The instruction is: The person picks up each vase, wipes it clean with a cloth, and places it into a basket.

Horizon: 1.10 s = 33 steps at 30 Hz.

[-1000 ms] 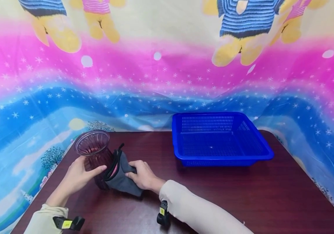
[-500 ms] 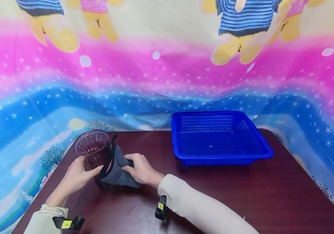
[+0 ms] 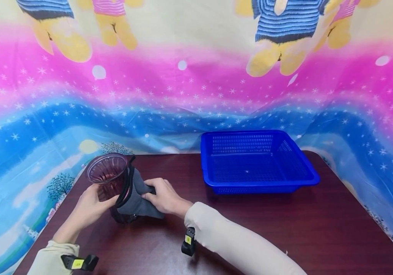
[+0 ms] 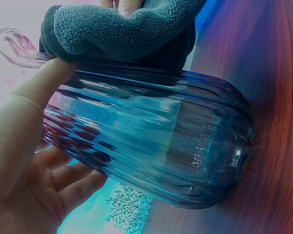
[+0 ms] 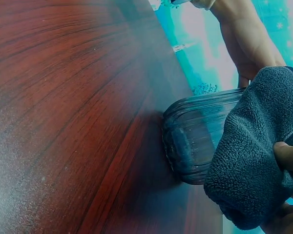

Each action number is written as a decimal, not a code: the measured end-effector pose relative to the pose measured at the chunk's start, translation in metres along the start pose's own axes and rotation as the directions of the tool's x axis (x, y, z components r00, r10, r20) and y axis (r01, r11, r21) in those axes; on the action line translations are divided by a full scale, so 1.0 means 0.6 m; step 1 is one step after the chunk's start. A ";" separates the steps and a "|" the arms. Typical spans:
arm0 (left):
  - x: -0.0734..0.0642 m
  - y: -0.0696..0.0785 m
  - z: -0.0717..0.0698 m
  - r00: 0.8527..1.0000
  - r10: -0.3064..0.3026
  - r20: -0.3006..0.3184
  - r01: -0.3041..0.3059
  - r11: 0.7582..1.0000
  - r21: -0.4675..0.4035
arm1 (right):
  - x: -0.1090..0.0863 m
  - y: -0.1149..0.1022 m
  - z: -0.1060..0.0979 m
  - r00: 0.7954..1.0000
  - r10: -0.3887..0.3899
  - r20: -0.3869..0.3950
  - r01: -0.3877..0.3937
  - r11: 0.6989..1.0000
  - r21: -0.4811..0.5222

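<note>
The fingers of our left hand (image 3: 87,207) curl partway round the vase (image 3: 111,186); those of our right hand (image 3: 163,196) pinch the cloth (image 3: 135,202) against its side. The vase rests on the desk (image 3: 144,246), left of the basket (image 3: 261,185).

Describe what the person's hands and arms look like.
The left hand and right hand are bare. The left sleeve and right sleeve are cream-coloured. Each wrist carries a black device with a yellow label, its marking too small to read.
</note>
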State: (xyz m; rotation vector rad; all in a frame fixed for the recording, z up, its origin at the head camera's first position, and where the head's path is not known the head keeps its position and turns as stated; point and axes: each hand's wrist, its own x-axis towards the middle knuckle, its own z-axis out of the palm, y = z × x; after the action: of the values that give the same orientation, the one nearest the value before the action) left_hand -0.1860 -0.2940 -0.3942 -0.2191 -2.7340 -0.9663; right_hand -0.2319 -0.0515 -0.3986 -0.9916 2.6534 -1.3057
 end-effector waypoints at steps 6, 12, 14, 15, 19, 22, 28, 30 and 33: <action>0.002 -0.002 0.000 1.000 0.001 -0.003 -0.001 1.000 0.007 | 0.000 0.002 0.004 1.000 0.020 0.002 -0.020 1.000 0.004; 0.000 -0.001 0.000 1.000 -0.007 -0.003 0.007 1.000 0.001 | -0.002 0.004 0.009 0.999 0.038 0.008 -0.038 0.999 0.013; -0.001 0.000 0.001 1.000 -0.018 -0.002 0.018 1.000 0.008 | -0.004 0.005 0.010 0.999 0.044 0.008 -0.044 0.999 0.014; -0.002 0.001 0.002 1.000 -0.024 0.000 0.024 1.000 0.012 | -0.004 0.006 0.011 0.999 0.045 0.009 -0.045 0.999 0.010; -0.002 0.003 0.003 0.999 -0.047 0.008 0.047 0.999 0.008 | -0.009 0.012 0.015 0.999 0.049 0.009 -0.049 0.999 0.009; -0.002 0.006 0.002 0.998 -0.066 0.019 0.066 0.998 0.000 | -0.012 0.019 0.019 0.998 0.064 0.026 -0.064 0.998 0.018; -0.003 0.009 0.001 0.995 -0.094 0.032 0.094 0.996 -0.001 | -0.017 0.031 0.027 0.997 0.067 0.040 -0.068 0.998 0.009; -0.003 0.009 0.001 0.995 -0.094 0.029 0.094 0.996 0.001 | -0.018 0.035 0.029 0.998 0.056 0.034 -0.056 0.998 -0.009; -0.003 0.009 0.001 0.996 -0.090 0.022 0.090 0.996 0.006 | -0.021 0.041 0.034 0.998 0.051 0.030 -0.050 0.998 -0.032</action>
State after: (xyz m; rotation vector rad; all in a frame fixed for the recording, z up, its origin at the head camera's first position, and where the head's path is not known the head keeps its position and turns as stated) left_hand -0.1833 -0.2895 -0.3917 -0.1066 -2.7877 -0.9859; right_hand -0.2294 -0.0479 -0.4326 -0.9346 2.6653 -1.2324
